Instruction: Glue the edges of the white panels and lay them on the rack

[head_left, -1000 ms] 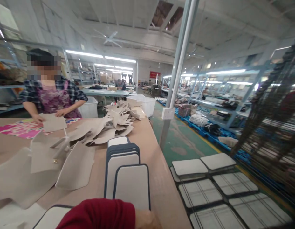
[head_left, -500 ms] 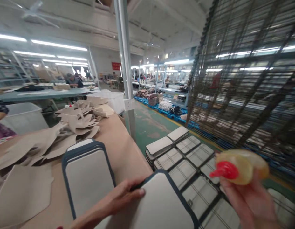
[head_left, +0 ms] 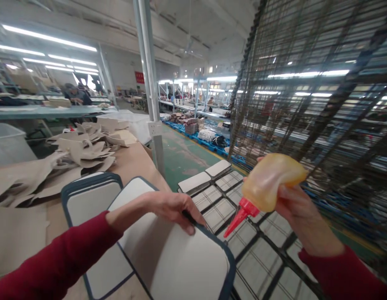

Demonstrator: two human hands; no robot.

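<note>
My left hand [head_left: 176, 210] grips the dark blue edge of a white panel [head_left: 193, 262], thumb on its pale face. A further pale stretch with a blue border lies left of the wrist; I cannot tell if it is the same panel. In my right hand [head_left: 301, 216] is a yellow squeeze bottle [head_left: 268, 179], tilted so that its red nozzle [head_left: 239, 218] points down and left, near the panel's right edge. Left of the panel, a stack of similar blue-edged panels [head_left: 93, 204] rests on the brown table [head_left: 140, 160].
Loose beige cut pieces [head_left: 84, 150] are heaped on the table. To the right, white panels lie on a low wire rack [head_left: 240, 258]. A tall wire mesh frame [head_left: 293, 104] leans above it. A metal post [head_left: 146, 62] stands beyond the table. Another person [head_left: 76, 95] sits far left.
The bottle has moved left and closer to the panel, its nozzle turning downward. My left arm has come further into view, its hand still on the panel's edge. The view has shifted right.
</note>
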